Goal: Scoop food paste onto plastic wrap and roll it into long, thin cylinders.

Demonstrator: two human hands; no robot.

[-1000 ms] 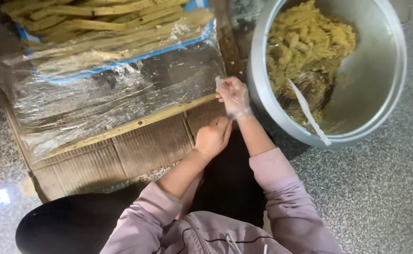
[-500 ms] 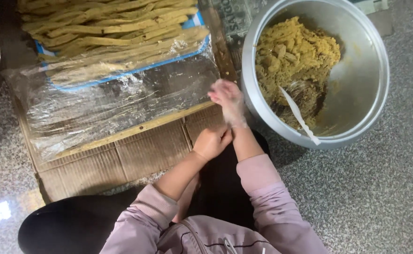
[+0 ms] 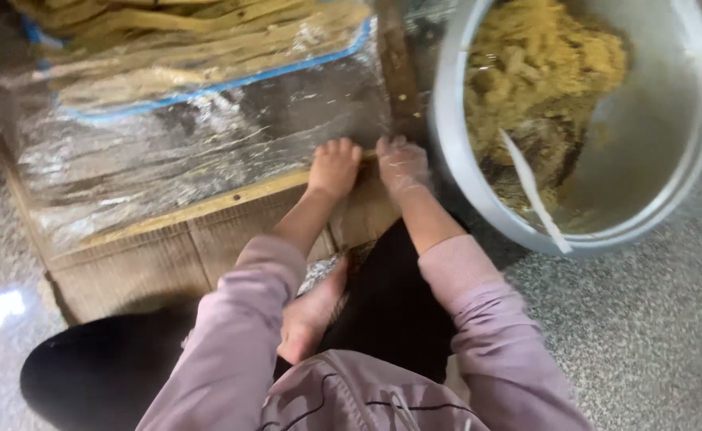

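In the head view, near the frame's centre, the left hand (image 3: pixel 333 166) and the gloved right hand (image 3: pixel 401 164) rest side by side, fingers curled down on the near edge of the clear plastic sheet (image 3: pixel 167 152) spreading toward the upper left, though whether they pinch it is unclear, with the steel bowl (image 3: pixel 670 160) at upper right.

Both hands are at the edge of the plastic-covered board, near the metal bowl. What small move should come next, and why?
Probably the right hand, which wears a thin clear glove, reaches into the metal bowl for filling. The left hand is bare, and the plastic sheet before them lies bare.
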